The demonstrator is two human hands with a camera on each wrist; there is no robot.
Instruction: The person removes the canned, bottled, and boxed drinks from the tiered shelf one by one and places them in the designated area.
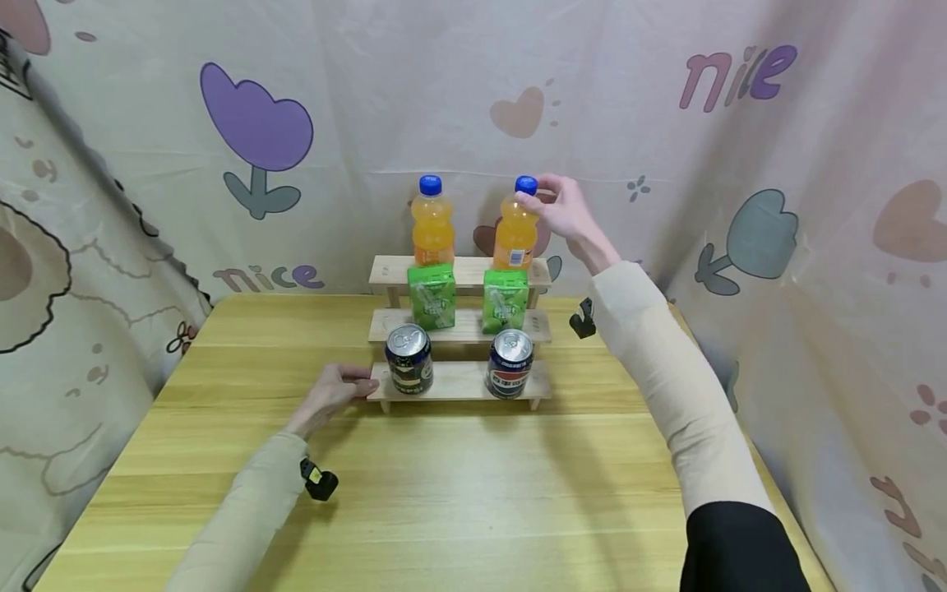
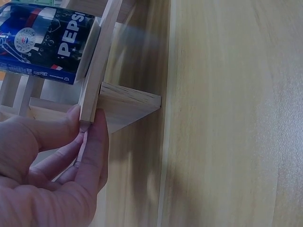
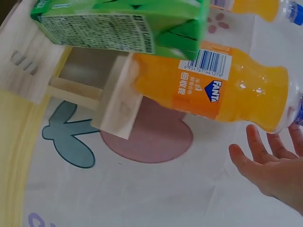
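Note:
My left hand (image 1: 336,393) pinches the left end of the lowest tier of a wooden display rack (image 1: 460,386), thumb above and fingers beneath in the left wrist view. On that tier stand two dark Pepsi cans, one at left (image 1: 408,359) and one at right (image 1: 510,364). At the top tier, my right hand (image 1: 565,210) has its thumb and fingers around the blue-capped neck of the right Fanta bottle (image 1: 514,234). In the right wrist view the lower fingers (image 3: 258,146) are spread beside the neck; the fingertips at the cap are cut off.
A second orange bottle (image 1: 432,226) stands at the top tier's left. Two green drink cartons, left (image 1: 432,296) and right (image 1: 505,301), occupy the middle tier. The rack stands on a wood-grain table (image 1: 473,493), with a printed curtain (image 1: 414,99) behind it.

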